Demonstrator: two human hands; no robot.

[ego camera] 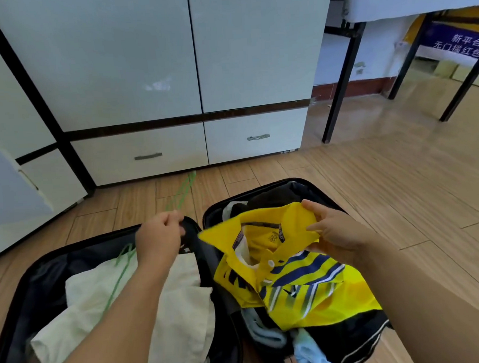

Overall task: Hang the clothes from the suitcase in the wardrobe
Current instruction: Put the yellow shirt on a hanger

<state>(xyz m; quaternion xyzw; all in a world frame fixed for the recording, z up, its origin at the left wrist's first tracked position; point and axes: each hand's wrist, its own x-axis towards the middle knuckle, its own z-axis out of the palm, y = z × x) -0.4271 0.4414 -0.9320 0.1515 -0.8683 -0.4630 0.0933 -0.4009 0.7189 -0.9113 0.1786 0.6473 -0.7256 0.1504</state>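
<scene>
A black suitcase (37, 269) lies open on the floor, clothes in both halves. My right hand (332, 229) pinches the collar of a yellow polo shirt (307, 283) with blue and white stripes, lifting it above the right half. My left hand (159, 235) grips a thin green hanger (182, 192), blurred, whose upper part sticks out toward the wardrobe and whose lower part runs down over the left half. The white wardrobe (148, 61) stands behind the suitcase with these doors closed.
A cream garment (184, 309) fills the left half; light blue (308, 349) and dark clothes lie under the yellow shirt. Two drawers with grey handles (148, 156) sit at the wardrobe's base. A black-legged table (346, 73) stands at the right on the wooden floor.
</scene>
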